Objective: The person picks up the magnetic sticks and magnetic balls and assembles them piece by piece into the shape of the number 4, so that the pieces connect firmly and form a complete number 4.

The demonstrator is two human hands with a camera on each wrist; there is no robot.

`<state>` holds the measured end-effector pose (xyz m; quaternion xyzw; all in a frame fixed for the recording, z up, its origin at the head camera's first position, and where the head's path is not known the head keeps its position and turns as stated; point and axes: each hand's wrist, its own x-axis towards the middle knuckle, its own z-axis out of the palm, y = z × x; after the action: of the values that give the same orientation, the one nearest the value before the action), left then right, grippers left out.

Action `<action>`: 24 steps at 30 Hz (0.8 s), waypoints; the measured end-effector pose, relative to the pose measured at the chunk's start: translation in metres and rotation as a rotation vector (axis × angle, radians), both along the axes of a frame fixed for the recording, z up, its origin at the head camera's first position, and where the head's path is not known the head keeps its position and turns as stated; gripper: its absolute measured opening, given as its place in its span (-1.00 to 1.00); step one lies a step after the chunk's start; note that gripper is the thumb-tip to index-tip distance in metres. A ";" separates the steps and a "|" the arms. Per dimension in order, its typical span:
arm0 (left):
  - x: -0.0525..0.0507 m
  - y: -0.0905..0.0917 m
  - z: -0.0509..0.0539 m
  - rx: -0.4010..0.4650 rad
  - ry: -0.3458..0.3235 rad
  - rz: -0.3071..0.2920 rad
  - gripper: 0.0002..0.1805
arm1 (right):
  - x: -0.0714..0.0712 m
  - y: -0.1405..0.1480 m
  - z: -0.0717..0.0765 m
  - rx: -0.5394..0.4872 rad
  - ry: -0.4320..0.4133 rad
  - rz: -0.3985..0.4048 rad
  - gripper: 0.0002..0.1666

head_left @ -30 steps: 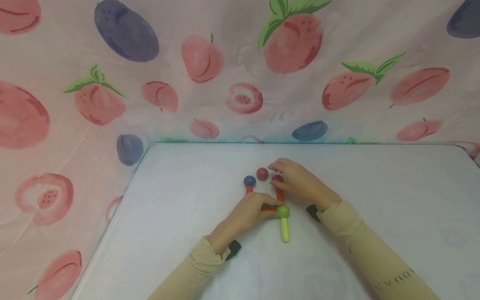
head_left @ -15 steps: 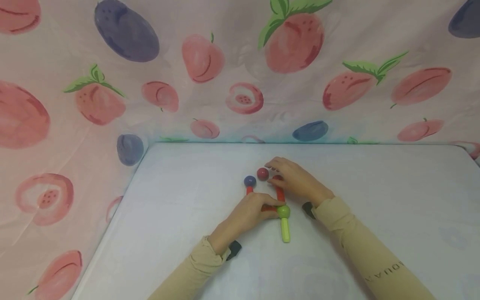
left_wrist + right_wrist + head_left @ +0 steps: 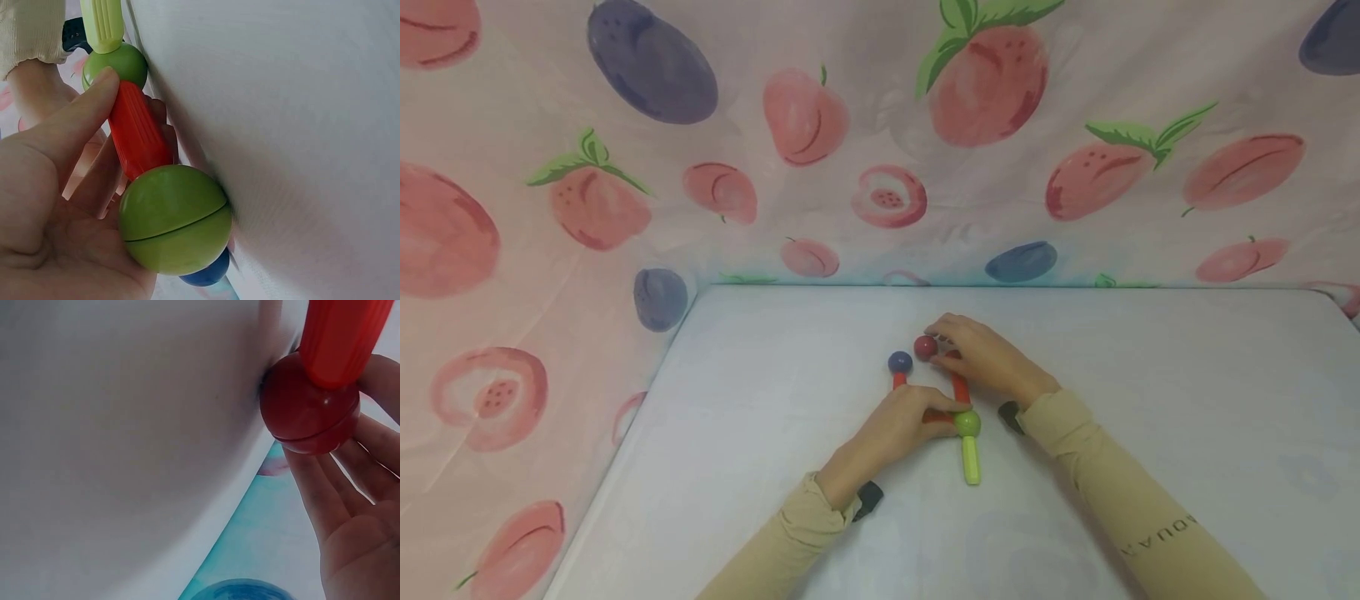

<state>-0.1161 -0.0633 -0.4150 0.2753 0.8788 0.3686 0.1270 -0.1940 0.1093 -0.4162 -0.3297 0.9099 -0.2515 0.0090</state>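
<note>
My left hand [image 3: 887, 425] grips a red ridged stick [image 3: 140, 131], thumb on one side and fingers behind. That stick joins two green balls [image 3: 175, 219], one hidden under the hand in the head view. A light green stick [image 3: 972, 460] points towards me from the right green ball [image 3: 967, 423]. Away from me, red sticks lead to a blue ball [image 3: 900, 362] and a dark red ball [image 3: 309, 403]. My right hand [image 3: 988, 358] reaches past the dark red ball. Its thumb and fingers straddle a loose red ball [image 3: 925, 347], hidden in the right wrist view; firm contact is unclear.
The pieces lie on a white tabletop [image 3: 760, 367]. Behind it and along the left hangs a fruit-printed cloth [image 3: 820, 200]. Black wrist devices [image 3: 869, 499] sit under both wrists, close to the table surface.
My right hand has moved slightly left, so its fingertips and thumb now stand around the loose red ball. My left hand and the joined pieces have stayed practically in place.
</note>
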 end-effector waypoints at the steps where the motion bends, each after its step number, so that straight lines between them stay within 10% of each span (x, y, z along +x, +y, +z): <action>1: 0.000 0.000 0.000 -0.001 0.000 0.001 -0.68 | 0.000 0.000 0.000 0.001 -0.003 -0.003 -0.57; 24: 0.000 0.000 -0.002 0.003 -0.005 0.002 -0.66 | -0.003 -0.003 -0.003 -0.014 -0.077 -0.075 -0.67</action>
<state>-0.1161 -0.0633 -0.4169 0.2738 0.8781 0.3707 0.1286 -0.1965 0.1065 -0.4190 -0.2857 0.9188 -0.2704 0.0322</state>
